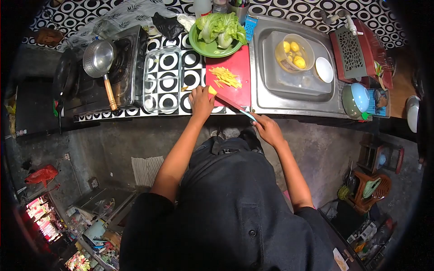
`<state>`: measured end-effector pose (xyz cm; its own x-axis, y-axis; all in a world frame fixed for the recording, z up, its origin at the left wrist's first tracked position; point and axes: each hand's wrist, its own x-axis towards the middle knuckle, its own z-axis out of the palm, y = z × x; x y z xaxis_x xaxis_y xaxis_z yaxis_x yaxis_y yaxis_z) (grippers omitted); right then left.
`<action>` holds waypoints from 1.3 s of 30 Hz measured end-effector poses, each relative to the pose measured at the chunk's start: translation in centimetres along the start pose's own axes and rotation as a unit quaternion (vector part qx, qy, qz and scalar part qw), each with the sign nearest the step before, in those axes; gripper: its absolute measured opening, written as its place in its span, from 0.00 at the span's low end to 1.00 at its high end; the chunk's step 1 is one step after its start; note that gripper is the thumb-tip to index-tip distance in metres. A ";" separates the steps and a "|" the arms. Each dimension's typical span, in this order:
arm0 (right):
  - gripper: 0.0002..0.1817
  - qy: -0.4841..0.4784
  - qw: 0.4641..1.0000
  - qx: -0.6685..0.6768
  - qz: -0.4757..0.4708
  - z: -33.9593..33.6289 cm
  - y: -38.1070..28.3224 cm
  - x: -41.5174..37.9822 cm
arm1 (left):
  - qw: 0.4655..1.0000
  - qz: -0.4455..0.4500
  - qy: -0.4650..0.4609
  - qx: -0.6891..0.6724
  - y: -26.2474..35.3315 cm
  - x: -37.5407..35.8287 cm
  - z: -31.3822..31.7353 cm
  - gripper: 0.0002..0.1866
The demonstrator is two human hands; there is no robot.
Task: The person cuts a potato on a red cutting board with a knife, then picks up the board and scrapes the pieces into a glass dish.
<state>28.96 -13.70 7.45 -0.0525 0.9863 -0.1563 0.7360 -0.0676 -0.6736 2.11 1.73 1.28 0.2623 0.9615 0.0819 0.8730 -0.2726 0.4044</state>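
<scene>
My left hand (200, 102) presses a yellow potato piece (212, 90) down at the near left corner of the red cutting board (238, 64). My right hand (267, 128) grips the light blue handle of a knife (231, 104) whose red blade lies against that piece. A pile of yellow cut strips (226, 77) sits on the middle of the board.
A green plate of lettuce (217, 31) stands behind the board. An empty glass dish (162, 79) lies to its left, next to a stove with a metal saucepan (99, 58). The sink (296, 65) on the right holds a bowl of peeled potatoes (294, 53) and a white bowl (324, 69).
</scene>
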 end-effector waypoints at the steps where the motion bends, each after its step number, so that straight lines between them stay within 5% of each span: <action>1: 0.23 0.001 1.000 0.002 -0.004 0.0 0.1 0.1 | 1.000 0.003 0.002 0.001 0.0 0.0 0.0 0.30; 11: 0.22 0.029 0.998 0.024 -0.052 0.5 0.8 0.7 | 1.000 0.001 0.008 -0.001 0.2 -0.1 -0.1 0.29; 39: 0.23 -0.008 0.997 0.071 -0.002 1.4 -1.2 2.8 | 1.000 -0.021 -0.001 -0.008 0.5 -0.1 -0.3 0.30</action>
<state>26.96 -11.09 6.79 -0.0669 0.9841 -0.1647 0.6328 -0.0858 -0.7696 2.45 1.48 1.75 0.2251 0.9723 0.0632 0.8768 -0.2305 0.4219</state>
